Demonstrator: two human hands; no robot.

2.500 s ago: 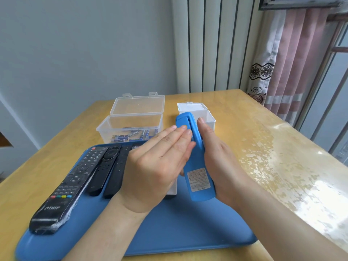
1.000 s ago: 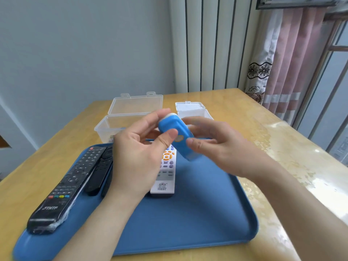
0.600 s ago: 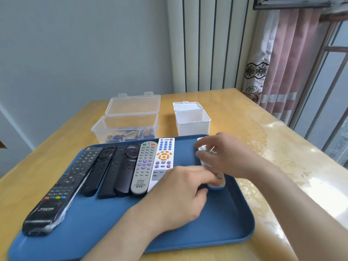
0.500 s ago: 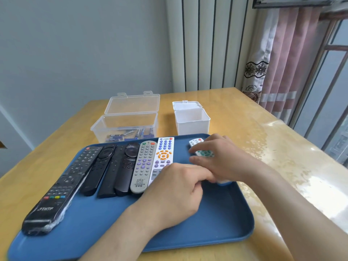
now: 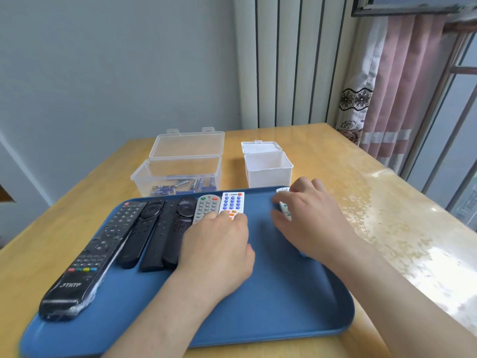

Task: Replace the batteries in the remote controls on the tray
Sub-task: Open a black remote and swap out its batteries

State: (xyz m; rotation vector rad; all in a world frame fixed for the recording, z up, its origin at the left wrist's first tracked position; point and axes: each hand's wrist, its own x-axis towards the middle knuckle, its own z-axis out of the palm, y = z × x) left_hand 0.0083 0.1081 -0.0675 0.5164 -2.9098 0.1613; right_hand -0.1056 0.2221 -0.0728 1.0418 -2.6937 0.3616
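A blue tray (image 5: 284, 306) holds a row of remotes: a big black one in plastic wrap (image 5: 98, 254), two slim black ones (image 5: 140, 233) (image 5: 173, 228), a grey one (image 5: 206, 206) and a white one with blue and orange buttons (image 5: 232, 201). My left hand (image 5: 219, 249) lies palm down over the near ends of the grey and white remotes. My right hand (image 5: 309, 220) curls around a small white-faced remote in a blue case (image 5: 282, 193), which lies face up at the tray's right side and is mostly hidden.
Behind the tray stands an open clear box (image 5: 178, 171) with several batteries (image 5: 180, 188) inside. To its right is an open white box (image 5: 268, 169). The wooden table (image 5: 387, 228) has a glossy cover; a curtain hangs at the far right.
The blue-cased remote was flipped from back up to face up and set down on the tray's right side. My left hand let go of it and moved left onto the grey and white remotes.
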